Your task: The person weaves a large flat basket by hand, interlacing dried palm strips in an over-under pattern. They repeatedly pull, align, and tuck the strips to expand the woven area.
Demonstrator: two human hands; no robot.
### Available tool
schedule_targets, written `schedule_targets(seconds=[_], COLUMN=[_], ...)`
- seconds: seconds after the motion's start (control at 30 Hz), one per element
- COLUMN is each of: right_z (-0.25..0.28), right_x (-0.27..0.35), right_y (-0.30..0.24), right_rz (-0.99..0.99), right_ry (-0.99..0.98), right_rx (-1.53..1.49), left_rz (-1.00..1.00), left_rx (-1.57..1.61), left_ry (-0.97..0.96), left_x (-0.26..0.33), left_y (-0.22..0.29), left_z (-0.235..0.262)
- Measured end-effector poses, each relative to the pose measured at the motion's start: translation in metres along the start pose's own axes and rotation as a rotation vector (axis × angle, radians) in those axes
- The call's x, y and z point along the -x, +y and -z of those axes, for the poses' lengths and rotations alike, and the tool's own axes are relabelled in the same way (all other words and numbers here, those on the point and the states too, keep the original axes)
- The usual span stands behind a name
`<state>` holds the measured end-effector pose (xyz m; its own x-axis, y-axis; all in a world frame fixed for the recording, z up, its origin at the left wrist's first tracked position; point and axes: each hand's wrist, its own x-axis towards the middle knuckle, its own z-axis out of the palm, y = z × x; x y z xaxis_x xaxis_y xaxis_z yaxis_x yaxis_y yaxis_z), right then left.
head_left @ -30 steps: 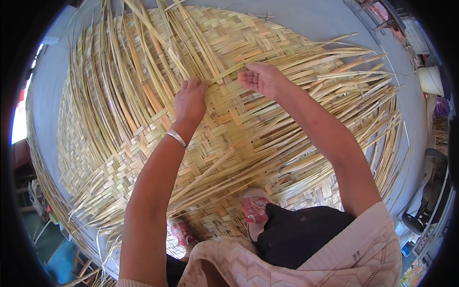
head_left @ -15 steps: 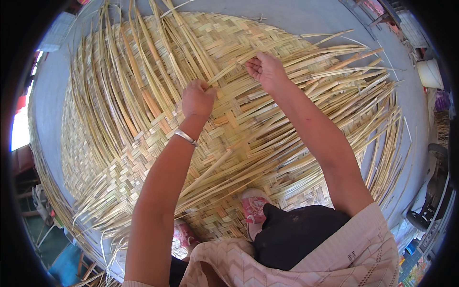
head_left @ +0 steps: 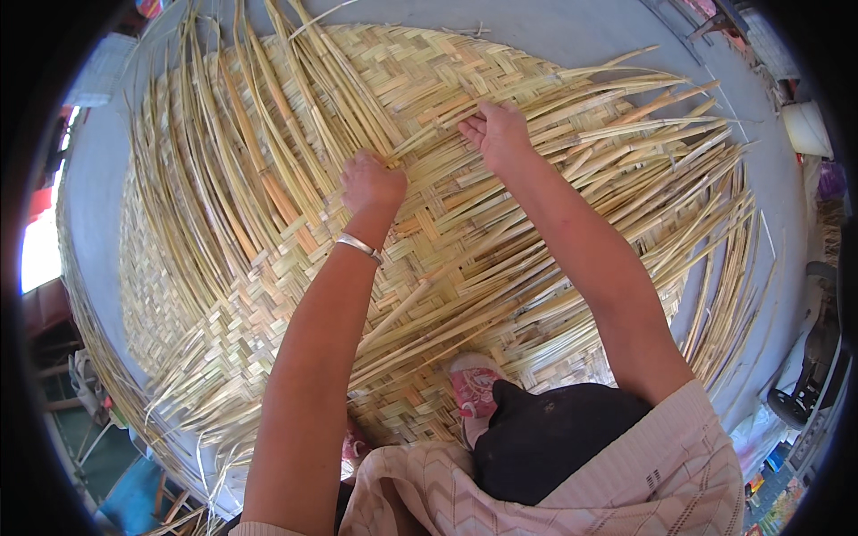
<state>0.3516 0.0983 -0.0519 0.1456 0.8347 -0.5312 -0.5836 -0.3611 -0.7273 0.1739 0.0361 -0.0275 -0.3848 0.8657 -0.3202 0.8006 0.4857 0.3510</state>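
Over the last second I saw both hands travel away from the body, toward the far part of the woven mat (head_left: 465,259). The left hand (head_left: 371,183), with a metal bangle (head_left: 359,245) on its wrist, was lower on the weave one second ago; at this moment it rested higher, just where the loose upright strips (head_left: 268,134) met the finished weave. Its grip looked closed, the fingers curled down around one or two strips, but I could not tell exactly which strip it held, because the fingers were hidden under the knuckles.

The right hand (head_left: 496,134) also moved farther out and a little to the right. Its fingers were partly bent and pressed on a flat strip (head_left: 429,138) that ran between the two hands; the grip was pinching rather than open, as far as I could judge.

The mat lay spread on the pale grey floor (head_left: 572,36), with unwoven ends fanning out to the right (head_left: 679,152). A pink shoe (head_left: 474,389) stood on the near part of the mat.

To my judgement, this shift meant that one row of the weave was closed and the work advanced to the next crossing.
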Motion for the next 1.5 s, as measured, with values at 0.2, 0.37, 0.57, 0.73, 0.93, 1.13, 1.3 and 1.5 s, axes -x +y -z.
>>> schedule_targets(seconds=[0.2,0.37,0.57,0.73,0.93,1.13,1.3,1.5], right_z=[-0.007,-0.025,-0.065,-0.093,-0.079,-0.076,-0.069,-0.071], right_x=[-0.014,-0.006,0.001,-0.010,-0.014,-0.023,-0.027,-0.021], right_y=[-0.017,-0.030,-0.047,-0.025,0.026,0.036,0.036,0.035], right_rz=[0.002,0.122,0.393,0.637,0.365,0.092,-0.156,0.054], right_ry=[0.041,-0.016,-0.396,-0.485,-0.542,-0.485,-0.560,-0.654], right_rx=[-0.067,0.137,0.716,1.318,1.342,0.947,0.663,0.805], left_rz=[-0.518,-0.515,-0.395,-0.230,-0.175,-0.048,-0.024,-0.150], left_rx=[-0.210,0.015,0.079,0.128,0.155,0.208,0.238,0.554], left_ry=[0.113,-0.070,-0.183,-0.034,0.149,0.070,0.097,0.007], left_x=[-0.004,-0.029,-0.029,-0.025,-0.028,-0.036,-0.047,-0.048], left_y=[-0.009,-0.011,-0.011,-0.004,-0.001,-0.001,-0.009,-0.028], left_z=[-0.004,0.007,0.018,0.008,0.001,0.003,-0.006,-0.017])
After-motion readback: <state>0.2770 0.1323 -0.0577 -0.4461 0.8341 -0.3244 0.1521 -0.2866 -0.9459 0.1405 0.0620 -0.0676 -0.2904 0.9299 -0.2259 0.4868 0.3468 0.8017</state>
